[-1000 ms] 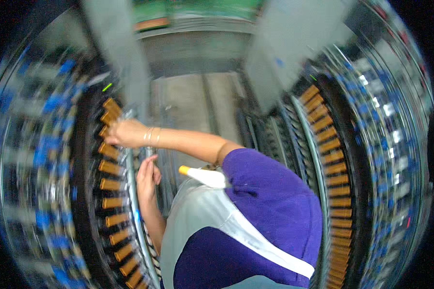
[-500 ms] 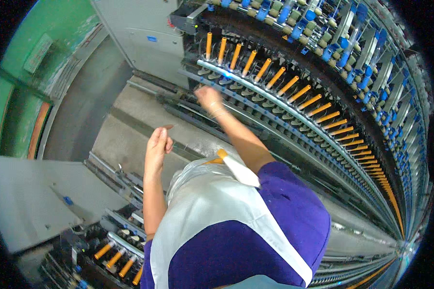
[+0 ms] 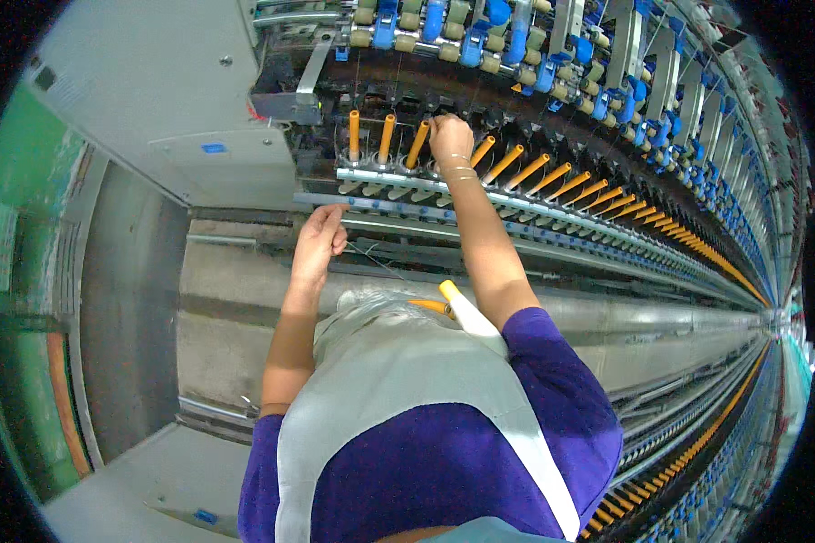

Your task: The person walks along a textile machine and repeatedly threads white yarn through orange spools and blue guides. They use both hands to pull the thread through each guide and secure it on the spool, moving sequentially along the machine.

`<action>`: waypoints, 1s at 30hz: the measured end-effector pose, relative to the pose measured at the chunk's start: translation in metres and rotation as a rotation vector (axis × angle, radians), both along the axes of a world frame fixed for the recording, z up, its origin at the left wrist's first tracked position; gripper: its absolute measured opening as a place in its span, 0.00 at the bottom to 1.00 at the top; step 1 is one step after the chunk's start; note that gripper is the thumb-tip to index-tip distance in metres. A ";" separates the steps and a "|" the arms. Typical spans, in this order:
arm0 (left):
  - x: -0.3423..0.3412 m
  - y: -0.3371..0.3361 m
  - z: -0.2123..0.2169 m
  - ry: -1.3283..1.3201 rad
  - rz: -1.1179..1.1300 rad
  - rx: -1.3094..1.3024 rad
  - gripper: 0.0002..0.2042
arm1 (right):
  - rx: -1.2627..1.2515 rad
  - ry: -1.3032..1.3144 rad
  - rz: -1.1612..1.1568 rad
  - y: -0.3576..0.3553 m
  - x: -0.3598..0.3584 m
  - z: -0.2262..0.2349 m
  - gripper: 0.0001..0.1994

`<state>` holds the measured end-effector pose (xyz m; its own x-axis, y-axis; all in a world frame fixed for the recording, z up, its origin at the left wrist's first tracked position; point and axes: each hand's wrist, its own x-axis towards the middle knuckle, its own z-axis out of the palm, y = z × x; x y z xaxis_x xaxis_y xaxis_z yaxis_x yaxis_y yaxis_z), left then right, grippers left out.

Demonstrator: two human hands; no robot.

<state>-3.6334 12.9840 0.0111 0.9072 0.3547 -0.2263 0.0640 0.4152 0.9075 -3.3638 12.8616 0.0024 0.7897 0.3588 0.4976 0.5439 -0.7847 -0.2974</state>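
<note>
My right hand [image 3: 452,143] is raised to the row of orange bobbins [image 3: 354,136] on the spinning frame. Its fingers are closed at bobbin-top height, just right of the third bobbin [image 3: 417,145]; they hide whatever they grip and the spindle place behind them. Lower and to the left, my left hand [image 3: 320,242] is closed with thumb and forefinger together, near the metal rail [image 3: 380,206]. A thin pale strand [image 3: 380,261] shows beside it, but whether the fingers hold it is unclear. A white-wound bobbin [image 3: 473,319] with an orange end sticks out of my apron pocket.
Blue-and-grey drafting rollers [image 3: 471,45] run above the bobbins. A grey cabinet [image 3: 190,100] closes the machine's left end. Behind me stands another frame with orange bobbins [image 3: 647,466]. The concrete aisle floor [image 3: 231,344] lies between.
My right hand has moved up and right from below the rail to the bobbin row. My left hand has come slightly up and right. The view has turned toward the frame.
</note>
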 end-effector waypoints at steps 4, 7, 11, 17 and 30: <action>0.036 0.034 0.001 0.067 -0.032 0.030 0.14 | 0.057 -0.293 0.062 -0.011 0.005 -0.045 0.07; 0.063 0.048 -0.002 -0.058 -0.283 -0.097 0.13 | -0.238 0.040 0.026 -0.034 -0.035 -0.080 0.07; 0.097 0.040 -0.032 0.176 -0.119 -0.086 0.11 | -0.743 0.979 0.000 -0.097 -0.122 -0.111 0.22; 0.127 0.042 -0.099 0.052 -0.137 0.007 0.11 | 0.177 0.665 0.459 -0.041 -0.112 -0.089 0.44; 0.110 0.102 -0.162 0.180 -0.297 1.199 0.09 | 0.113 0.387 0.401 -0.027 -0.036 -0.150 0.03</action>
<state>-3.5232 13.0858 -0.1505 0.9772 0.2099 -0.0317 0.1762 -0.7189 0.6724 -3.3999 12.8349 -0.1479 0.7351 0.6296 0.2514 0.6273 -0.4912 -0.6044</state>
